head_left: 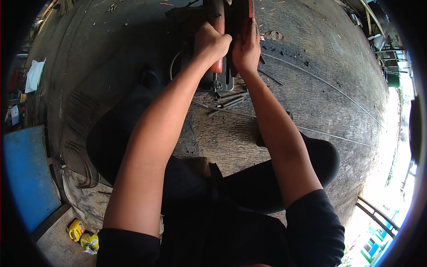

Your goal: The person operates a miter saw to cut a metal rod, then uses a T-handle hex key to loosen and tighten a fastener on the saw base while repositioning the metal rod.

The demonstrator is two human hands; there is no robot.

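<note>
At the top of the head view stands a cut-off saw with a red-orange handle [217, 66] and a reddish wheel guard [250, 10]. My left hand [211, 43] is wrapped round that handle. My right hand [247, 52] lies with its fingers stretched out along the side of the guard, palm turned inward, seemingly against it. Part of the saw's metal base [229, 84] shows below the handle. Sparks [280, 2] fly at the upper edge. The cutting point itself is hidden by the saw and cropped by the frame.
Short cut metal rods [229, 103] lie in front of the base. A long thin rod [329, 81] runs across the rough floor to the right. My crossed legs [311, 160] are near. A blue panel [29, 173] and yellow packages [76, 229] are at the left.
</note>
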